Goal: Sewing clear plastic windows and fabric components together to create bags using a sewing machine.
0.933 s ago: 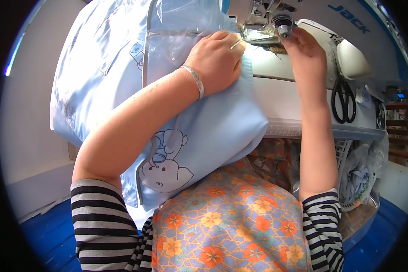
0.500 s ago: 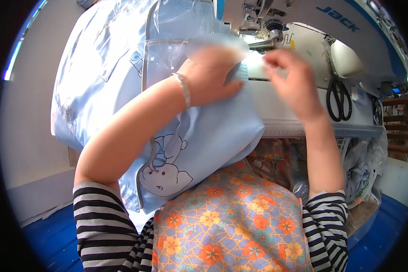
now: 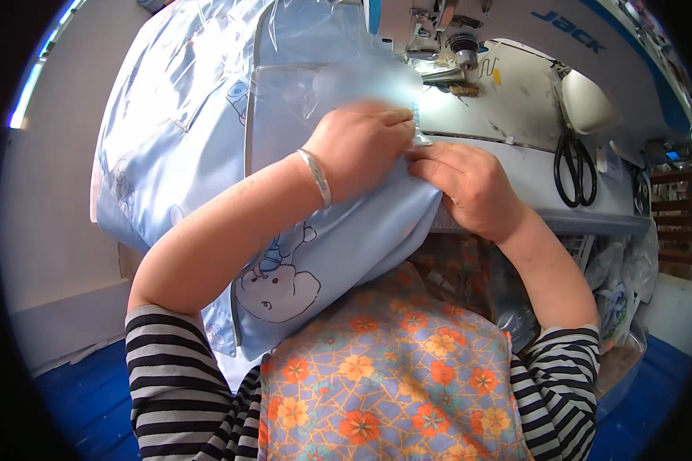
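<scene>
Light-blue fabric (image 3: pixel 361 238) with a cartoon bear print and grey piping spreads over the left and middle of the sewing table. Clear plastic film (image 3: pixel 207 46) lies over its far part. My left hand (image 3: pixel 361 146), a silver bangle at its wrist, is closed on the fabric's right edge. Close beside it, my right hand (image 3: pixel 469 184) pinches the same edge between thumb and fingers. Both hands are just in front of the sewing machine's (image 3: pixel 515 31) needle area, where a metal folder attachment (image 3: pixel 446 77) shows. The fingertips partly hide the gripped edge.
Black-handled scissors (image 3: pixel 575 169) lie on the machine bed at the right. A white rounded lamp or cover (image 3: pixel 584 100) stands behind them. Below the table's right side are plastic bags (image 3: pixel 619 284) and a basket. A white wall (image 3: pixel 61 192) bounds the left.
My right hand has come down and left from beside the machine head and taken hold of the fabric edge. My left hand has drawn slightly nearer, its fingers closing on the fabric.
</scene>
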